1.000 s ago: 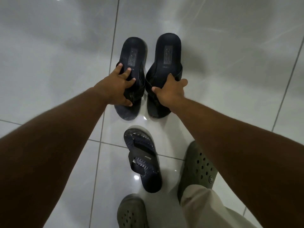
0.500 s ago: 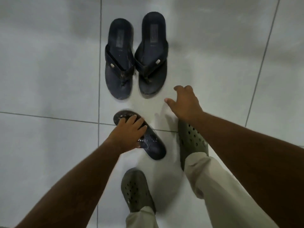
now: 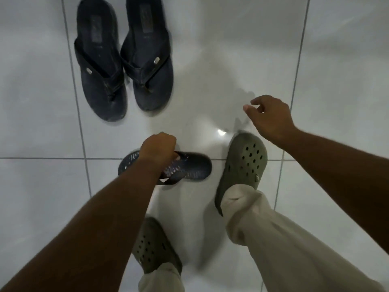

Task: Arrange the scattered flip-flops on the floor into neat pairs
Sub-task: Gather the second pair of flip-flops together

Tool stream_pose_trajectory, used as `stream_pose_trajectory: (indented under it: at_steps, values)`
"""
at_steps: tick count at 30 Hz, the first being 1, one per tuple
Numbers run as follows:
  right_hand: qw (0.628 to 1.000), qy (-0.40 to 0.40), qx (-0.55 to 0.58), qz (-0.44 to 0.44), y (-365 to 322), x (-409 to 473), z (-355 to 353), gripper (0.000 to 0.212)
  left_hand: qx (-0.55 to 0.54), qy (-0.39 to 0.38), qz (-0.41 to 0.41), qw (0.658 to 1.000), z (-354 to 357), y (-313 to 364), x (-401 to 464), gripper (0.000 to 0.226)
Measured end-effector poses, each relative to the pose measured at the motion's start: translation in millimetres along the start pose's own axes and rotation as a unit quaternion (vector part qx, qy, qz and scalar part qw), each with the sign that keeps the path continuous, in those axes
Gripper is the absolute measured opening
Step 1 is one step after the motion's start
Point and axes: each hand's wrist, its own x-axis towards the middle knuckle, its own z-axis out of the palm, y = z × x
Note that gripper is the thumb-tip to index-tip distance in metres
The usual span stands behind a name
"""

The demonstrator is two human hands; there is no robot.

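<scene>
Two plain black flip-flops stand side by side at the upper left, the left one (image 3: 99,66) and the right one (image 3: 147,60), toes toward me and touching. A dark patterned flip-flop (image 3: 189,167) lies crosswise over a tile joint in the middle, and my left hand (image 3: 157,150) is shut on its strap. My right hand (image 3: 269,116) hovers over bare floor to the right, fingers loosely curled and holding nothing. No mate to the patterned flip-flop is in view.
The floor is glossy white tile (image 3: 231,49) with grey joints. My own feet wear olive perforated clogs, one (image 3: 244,165) just right of the patterned flip-flop and one (image 3: 153,247) below it, with beige trouser legs (image 3: 273,239) above them.
Both hands left the black pair, which now stands together. My left hand came down on the patterned flip-flop, closed on its strap and turned it crosswise. My right hand drew back to the right.
</scene>
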Motion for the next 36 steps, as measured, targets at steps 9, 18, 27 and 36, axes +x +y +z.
stream_pose_trajectory:
  at_steps: [9,18,27,36]
  values:
    - [0.996,0.022,-0.015,-0.085,-29.8,106.6,-63.6,0.047,-0.261,0.195,-0.091,0.941,-111.7,65.5,68.7,0.028]
    - [0.938,0.111,-0.170,-0.281,-144.6,245.1,-117.5,0.062,-0.294,0.304,-0.134,0.896,-225.8,64.2,150.6,0.030]
    - [0.795,0.077,-0.434,-0.417,-268.7,339.9,-102.3,0.088,-0.045,0.177,0.042,0.982,-210.1,68.3,156.3,0.099]
    - [0.852,0.043,-0.435,-0.289,-175.8,349.2,-100.6,0.068,-0.031,0.091,0.076,0.992,-222.1,59.1,155.5,0.111]
